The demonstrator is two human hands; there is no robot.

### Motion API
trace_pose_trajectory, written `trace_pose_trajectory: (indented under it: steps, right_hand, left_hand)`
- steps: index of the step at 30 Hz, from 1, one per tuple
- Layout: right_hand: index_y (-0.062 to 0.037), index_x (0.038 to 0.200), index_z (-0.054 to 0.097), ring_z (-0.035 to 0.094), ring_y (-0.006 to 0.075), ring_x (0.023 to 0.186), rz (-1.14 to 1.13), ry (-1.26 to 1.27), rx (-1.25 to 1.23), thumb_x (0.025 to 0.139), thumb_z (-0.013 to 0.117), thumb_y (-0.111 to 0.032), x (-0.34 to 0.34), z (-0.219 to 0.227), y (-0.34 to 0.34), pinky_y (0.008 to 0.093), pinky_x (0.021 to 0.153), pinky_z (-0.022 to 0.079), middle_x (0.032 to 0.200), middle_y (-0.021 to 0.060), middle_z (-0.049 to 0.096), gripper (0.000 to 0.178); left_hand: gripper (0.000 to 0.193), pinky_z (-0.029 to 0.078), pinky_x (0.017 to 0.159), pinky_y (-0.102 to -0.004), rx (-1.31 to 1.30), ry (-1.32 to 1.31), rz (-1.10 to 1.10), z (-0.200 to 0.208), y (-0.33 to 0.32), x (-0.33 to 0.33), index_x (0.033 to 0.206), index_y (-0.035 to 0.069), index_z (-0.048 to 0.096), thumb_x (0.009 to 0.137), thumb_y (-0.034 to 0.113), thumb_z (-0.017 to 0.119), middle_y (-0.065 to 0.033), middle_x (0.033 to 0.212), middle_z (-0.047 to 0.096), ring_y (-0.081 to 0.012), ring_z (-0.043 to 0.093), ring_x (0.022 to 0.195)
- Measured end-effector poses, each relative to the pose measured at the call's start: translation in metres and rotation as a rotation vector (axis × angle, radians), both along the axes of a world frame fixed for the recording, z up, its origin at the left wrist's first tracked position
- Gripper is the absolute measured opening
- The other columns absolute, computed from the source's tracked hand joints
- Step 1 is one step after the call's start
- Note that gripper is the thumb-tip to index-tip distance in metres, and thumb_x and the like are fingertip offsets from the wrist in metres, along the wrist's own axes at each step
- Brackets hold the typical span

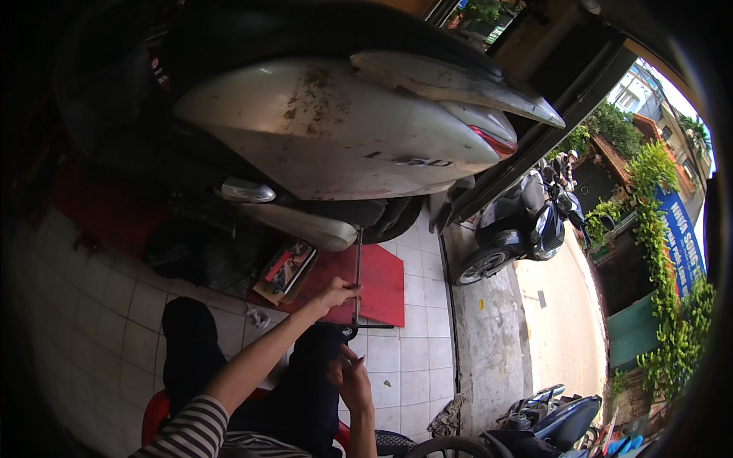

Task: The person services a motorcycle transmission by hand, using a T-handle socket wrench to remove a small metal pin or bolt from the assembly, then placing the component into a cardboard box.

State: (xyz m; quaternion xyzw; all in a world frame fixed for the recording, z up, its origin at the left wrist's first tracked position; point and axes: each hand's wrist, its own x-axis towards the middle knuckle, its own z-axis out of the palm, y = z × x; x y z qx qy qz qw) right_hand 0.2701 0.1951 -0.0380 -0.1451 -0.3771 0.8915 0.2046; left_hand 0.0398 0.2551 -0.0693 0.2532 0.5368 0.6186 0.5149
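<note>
My left hand point(336, 295) is closed round a long thin metal rod point(359, 263). The rod's upper end meets the scooter's exhaust cover point(305, 223), and its lower end is by a short dark bar. Near my right knee, my right hand point(353, 380) is raised with its fingers loosely bent and apart; nothing shows in it. In front of me stands a silver scooter point(252, 145) with dirt smeared on its side panel, above a red platform point(385, 286). A cardboard box point(276, 290) with a colourful printed item on top lies left of my left hand.
I sit on a red stool point(155, 416) on white floor tiles point(416, 347). A crumpled rag point(258, 317) lies near the box. Right of the doorway is a parked dark scooter point(527, 221); more motorbikes point(550, 427) stand at the lower right, with a dark cloth point(447, 416) beside them.
</note>
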Motion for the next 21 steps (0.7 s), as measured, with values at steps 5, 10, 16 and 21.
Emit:
trace_pose_trajectory:
  steps: [5, 10, 16, 21]
  right_hand:
    - [-0.0051, 0.140, 0.047, 0.042, 0.0112, 0.070, -0.161, -0.168, 0.219, 0.105, 0.045, -0.032, 0.043, -0.005, -0.004, 0.0271, 0.062, 0.033, 0.082, 0.0012, 0.048, 0.044]
    - [-0.0038, 0.145, 0.038, 0.058, 0.0167, 0.095, -0.162, -0.365, 0.481, 0.096, 0.062, -0.011, 0.050, 0.017, -0.040, 0.0303, 0.086, 0.045, 0.111, 0.0078, 0.057, 0.054]
    - [0.0018, 0.130, 0.051, 0.063, 0.0220, 0.110, 0.132, -0.310, 0.325, 0.103, 0.053, -0.020, 0.017, -0.007, -0.090, 0.0366, 0.102, 0.046, 0.121, 0.0147, 0.061, 0.034]
    - [-0.0009, 0.098, 0.063, 0.063, 0.0137, 0.083, 0.109, -0.433, 0.339, 0.108, 0.036, -0.042, -0.035, -0.072, -0.083, 0.0277, 0.079, 0.049, 0.090, 0.0070, 0.067, 0.050]
  left_hand:
    - [0.029, 0.037, 0.051, -0.0198, 0.062, -0.087, -0.076, -0.021, -0.038, 0.010, 0.091, 0.003, 0.070, 0.097, 0.032, 0.066, 0.0014, 0.073, 0.064, -0.0023, 0.048, 0.058]
    - [0.024, 0.042, 0.055, -0.0209, 0.081, -0.199, -0.074, -0.014, -0.135, 0.052, 0.102, 0.003, 0.064, 0.097, 0.026, 0.065, -0.0080, 0.088, 0.073, -0.0043, 0.054, 0.064]
    - [0.029, 0.042, 0.061, -0.0233, -0.023, -0.055, 0.129, -0.039, -0.229, 0.090, 0.096, 0.003, 0.063, 0.095, 0.032, 0.068, -0.0029, 0.077, 0.070, -0.0046, 0.057, 0.065]
    - [0.023, 0.050, 0.065, -0.0285, -0.138, 0.544, 0.240, -0.018, -0.270, 0.057, 0.103, -0.001, 0.066, 0.094, 0.020, 0.067, -0.0099, 0.088, 0.072, -0.0157, 0.069, 0.079]
